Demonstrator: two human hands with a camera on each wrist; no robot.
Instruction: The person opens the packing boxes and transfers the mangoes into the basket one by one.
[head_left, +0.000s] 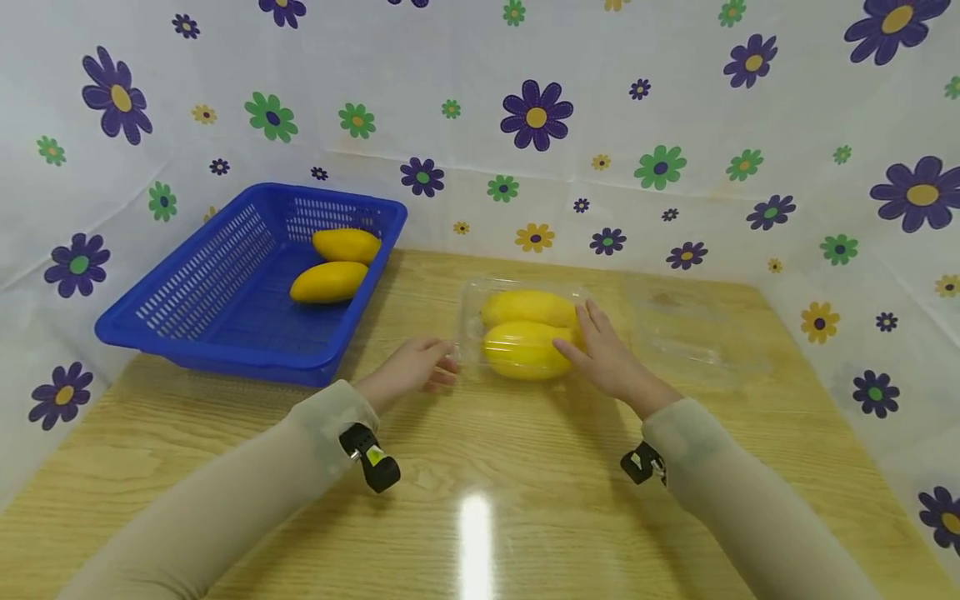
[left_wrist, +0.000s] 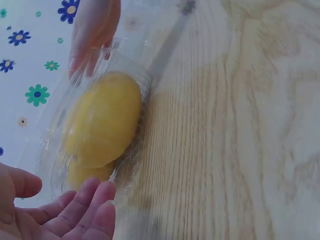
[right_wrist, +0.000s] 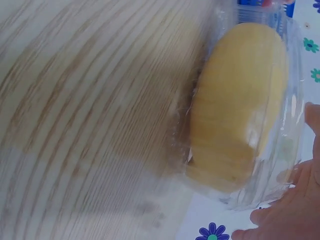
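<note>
Two yellow mangoes, a rear one point(head_left: 528, 307) and a front one point(head_left: 525, 352), lie side by side inside a clear plastic box point(head_left: 469, 317). Clear plastic also covers them from above. My right hand point(head_left: 609, 360) rests at the box's right end, fingers extended along it and thumb near the front mango. At the left end, my left hand point(head_left: 420, 365) is beside the box with relaxed fingers and holds nothing. In the left wrist view its fingertips point(left_wrist: 104, 212) are close to the plastic; I cannot tell whether they touch.
A blue basket point(head_left: 217, 357) stands on the left of the wooden table point(head_left: 420, 533), with two more mangoes point(head_left: 328, 282) inside. Another clear plastic container point(head_left: 686, 346) sits to the right of the box. A flowered cloth point(head_left: 480, 75) hangs behind the table.
</note>
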